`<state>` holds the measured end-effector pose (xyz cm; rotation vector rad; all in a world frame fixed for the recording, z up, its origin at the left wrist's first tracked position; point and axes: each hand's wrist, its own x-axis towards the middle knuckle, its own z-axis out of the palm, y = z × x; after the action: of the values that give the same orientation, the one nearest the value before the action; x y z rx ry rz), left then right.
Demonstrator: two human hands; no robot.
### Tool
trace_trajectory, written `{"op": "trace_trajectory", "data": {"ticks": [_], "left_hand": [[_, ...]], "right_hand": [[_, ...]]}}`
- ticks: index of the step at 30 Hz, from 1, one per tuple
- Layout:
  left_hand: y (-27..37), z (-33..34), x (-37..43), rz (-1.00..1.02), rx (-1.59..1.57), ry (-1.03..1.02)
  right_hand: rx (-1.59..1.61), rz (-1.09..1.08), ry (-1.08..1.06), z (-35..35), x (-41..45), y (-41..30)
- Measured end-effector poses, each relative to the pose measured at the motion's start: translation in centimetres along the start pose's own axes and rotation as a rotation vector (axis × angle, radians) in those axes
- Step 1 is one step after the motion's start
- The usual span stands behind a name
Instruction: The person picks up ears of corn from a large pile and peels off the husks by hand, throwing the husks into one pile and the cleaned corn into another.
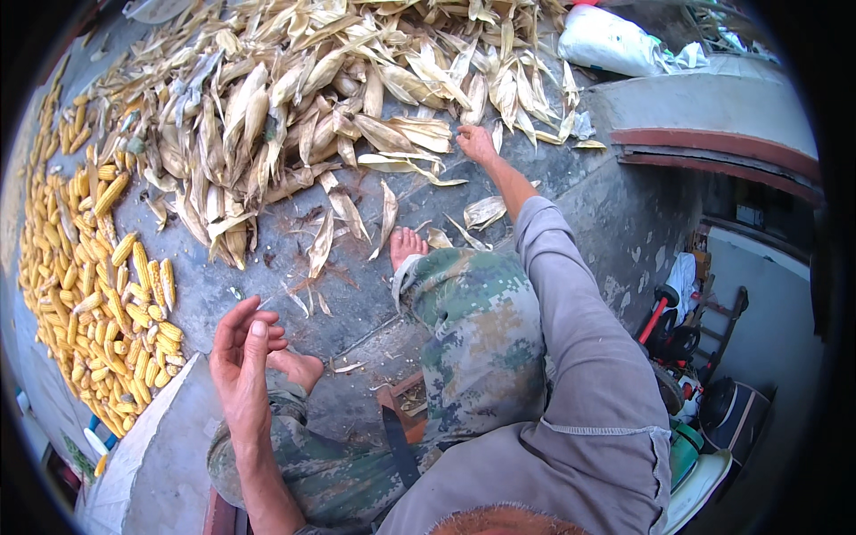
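My left hand (247,364) is raised over my left knee, fingers loosely curled and thumb apart, with nothing in it. Stretched far forward, my right hand (476,144) is at the right side of a large heap of dry corn husks (254,114). Its fingertips are beside the frayed end of a pale husk (421,134); whether they touch or grip it cannot be made out. To my left lies a broad pile of husked yellow corn cobs (100,301). Loose husk pieces (321,244) lie on the concrete floor (314,328) before my bare feet.
A full white sack (608,41) lies at the upper right. A concrete ledge with a red edge (715,137) borders the drop on the right. Below it are a ladder (722,321), red-handled equipment (655,317) and a green container (685,448). A low pale wall (160,428) runs at lower left.
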<state>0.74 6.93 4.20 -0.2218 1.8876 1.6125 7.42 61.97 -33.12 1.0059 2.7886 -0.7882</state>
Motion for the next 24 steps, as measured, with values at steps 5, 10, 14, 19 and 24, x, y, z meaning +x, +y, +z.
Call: {"op": "trace_trajectory", "data": {"ticks": [5, 10, 14, 19, 24], "left_hand": [[-0.7, -0.1, -0.2, 0.037, 0.051, -0.028], [-1.0, 0.2, -1.2, 0.067, 0.068, -0.052], [-2.3, 0.4, -0.6, 0.057, 0.078, -0.108], [-3.7, 1.6, 0.5, 0.043, 0.031, -0.203], [-3.1, 3.2, 1.1, 0.103, -0.079, -0.22]], "right_hand": [[-0.01, 0.016, -0.069, -0.1, -5.1, -0.9], [0.06, 0.099, 0.031, 0.1, -11.9, -3.6], [0.535, 0.352, 0.05, -0.7, -17.2, -6.4], [1.394, 0.502, -0.296, -8.5, -19.2, -11.6], [1.181, 0.05, -0.615, -17.6, -19.7, -22.0]]}}
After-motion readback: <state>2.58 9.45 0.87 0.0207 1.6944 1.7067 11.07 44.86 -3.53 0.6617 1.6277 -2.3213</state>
